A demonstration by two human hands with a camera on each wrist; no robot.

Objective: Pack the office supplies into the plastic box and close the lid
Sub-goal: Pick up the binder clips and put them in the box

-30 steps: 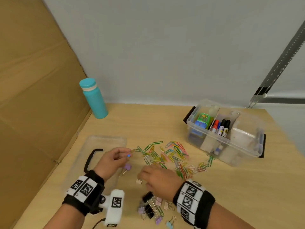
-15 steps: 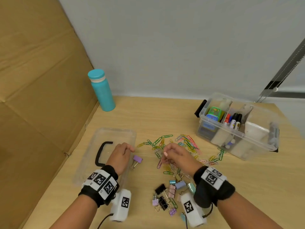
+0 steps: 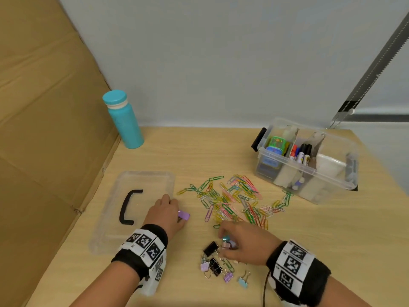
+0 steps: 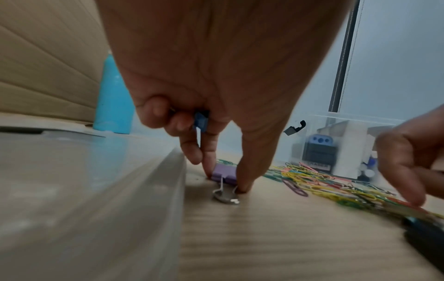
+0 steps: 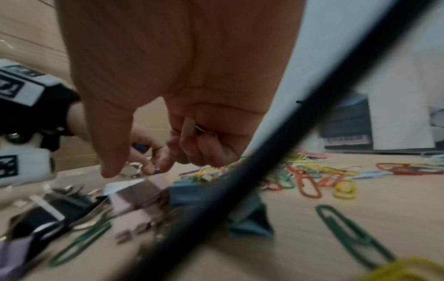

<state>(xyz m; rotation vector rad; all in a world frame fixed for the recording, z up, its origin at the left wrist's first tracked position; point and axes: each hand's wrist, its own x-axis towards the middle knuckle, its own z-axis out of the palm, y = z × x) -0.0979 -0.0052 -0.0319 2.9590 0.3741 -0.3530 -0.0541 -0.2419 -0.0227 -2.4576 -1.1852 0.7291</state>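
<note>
A wooden desk point(image 3: 221, 151) is seen from above, with a cardboard sheet point(image 3: 44, 107) standing along its left edge and a teal bottle point(image 3: 124, 120) upright near the back corner. The clear plastic box point(image 3: 306, 171) is placed at the back right, open, with markers point(image 3: 302, 152) and other supplies standing in its compartments. Its transparent lid point(image 3: 141, 180), with a black handle, is laid flat on the desk at the left, well apart from the box. A loose spread of coloured paper clips point(image 3: 234, 200) is scattered between lid and box, and a cluster of binder clips point(image 3: 218, 262) in black, purple, pink and blue is gathered nearer the person. The left hand point(image 3: 166, 212) is lowered just beside the lid's right edge; in the left wrist view a purple binder clip point(image 4: 224, 173) lying on the desk is pinched between its thumb and forefinger, while a small blue clip point(image 4: 200, 121) is kept tucked under the curled remaining fingers. The right hand point(image 3: 245, 245) is set over the far edge of the binder clip cluster, its fingers curled around several small clips, a teal one and a pink one being visible at the fingertips in the head view; in the right wrist view the grasp is blurred, and a black cable crosses the picture.
</note>
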